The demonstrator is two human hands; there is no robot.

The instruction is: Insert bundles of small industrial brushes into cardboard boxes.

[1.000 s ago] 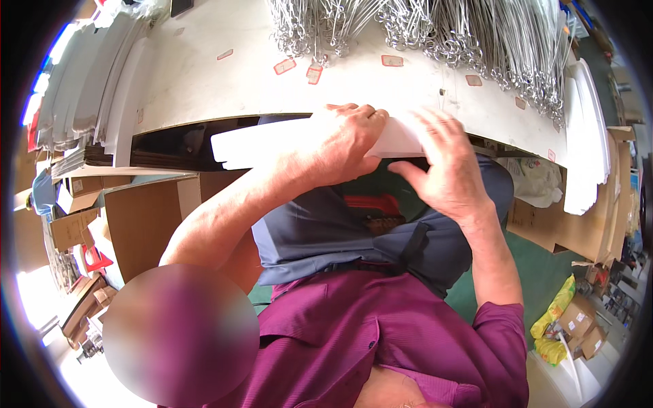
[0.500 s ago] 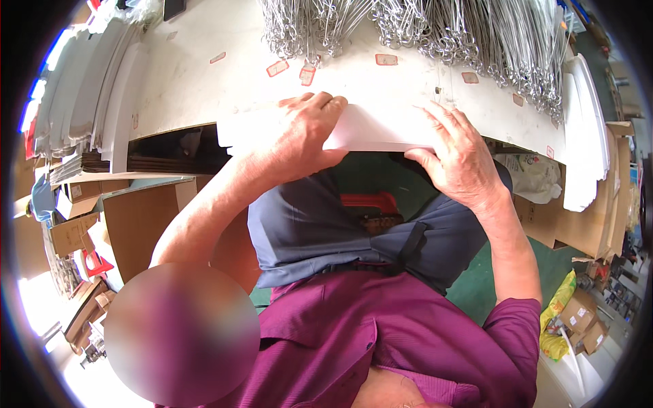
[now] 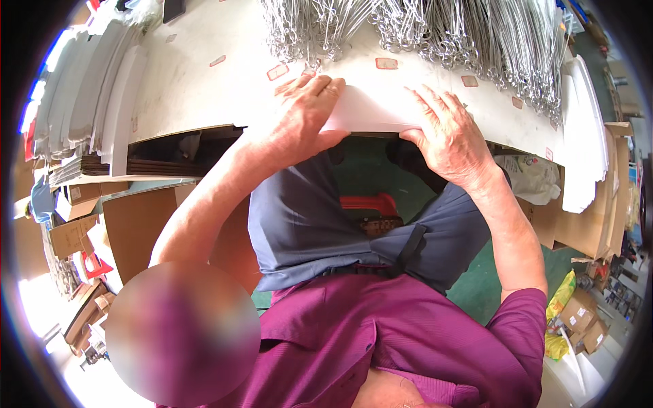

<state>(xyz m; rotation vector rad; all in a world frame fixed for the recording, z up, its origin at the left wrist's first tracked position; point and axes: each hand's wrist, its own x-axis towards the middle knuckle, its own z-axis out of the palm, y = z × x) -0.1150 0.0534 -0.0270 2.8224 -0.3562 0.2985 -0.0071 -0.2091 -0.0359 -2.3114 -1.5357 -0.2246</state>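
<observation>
A smooth white sheet (image 3: 374, 114) lies at the near edge of the white table (image 3: 197, 88), between my two hands. My left hand (image 3: 299, 117) grips its left part, fingers over the top and thumb along the near edge. On the right part, my right hand (image 3: 450, 136) has the same hold, its fingers a little spread and its thumb at the near edge. Both palms hide the ends of the sheet, and I cannot make out whether it is paper or plastic.
Bundles of metal wires with looped ends (image 3: 435, 41) lie along the far side. White sheets stand stacked at the left (image 3: 81, 88) and right (image 3: 583, 136). Small red-framed labels (image 3: 386, 63) dot the tabletop. Cardboard boxes (image 3: 146, 224) sit below, and a red object (image 3: 371, 202) shows between my legs.
Both hands have moved forward, away from my body, taking the white sheet farther onto the table. Its near edge now sits closer to the table's edge.
</observation>
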